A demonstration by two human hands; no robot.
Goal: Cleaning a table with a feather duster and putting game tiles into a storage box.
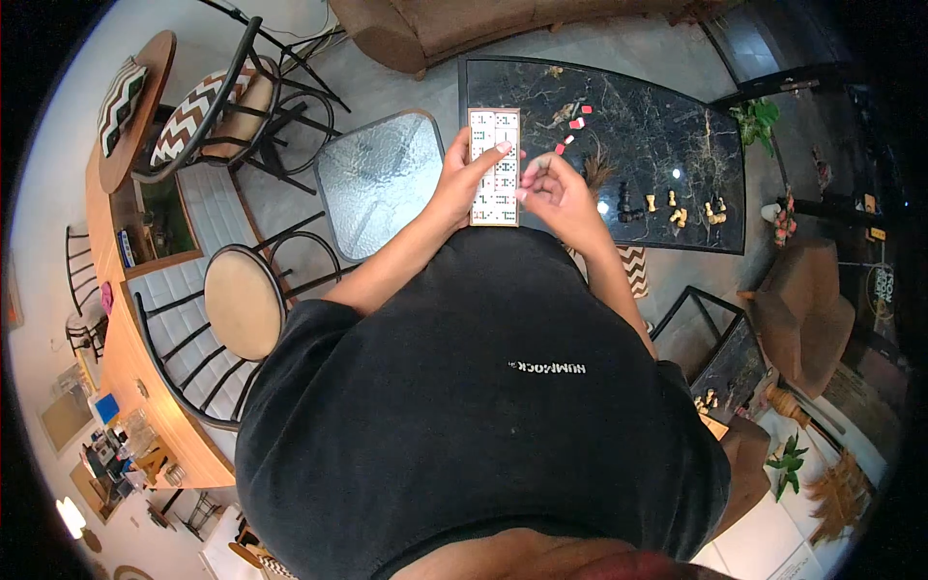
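Note:
My left hand (pixel 457 185) grips a narrow box of dominoes (pixel 495 221) from its left side, with the thumb lying over the tiles. The white domino tiles (pixel 483 197) lie face up in two columns and show coloured pips. At the box's right edge is my right hand (pixel 558 192), its fingers curled and a fingertip at the rim; whether it pinches anything cannot be told. Beyond the hands, several red-and-white pieces (pixel 577 124) lie scattered on the black marble-patterned table (pixel 652 130).
Light chess pieces (pixel 678 216) and dark ones (pixel 629 216) stand or lie on the table's right part, near a dried plume (pixel 597 170). A small glass-topped table (pixel 380 181) is at the left, beside a black metal chair (pixel 245 301). A brown sofa (pixel 464 29) stands beyond.

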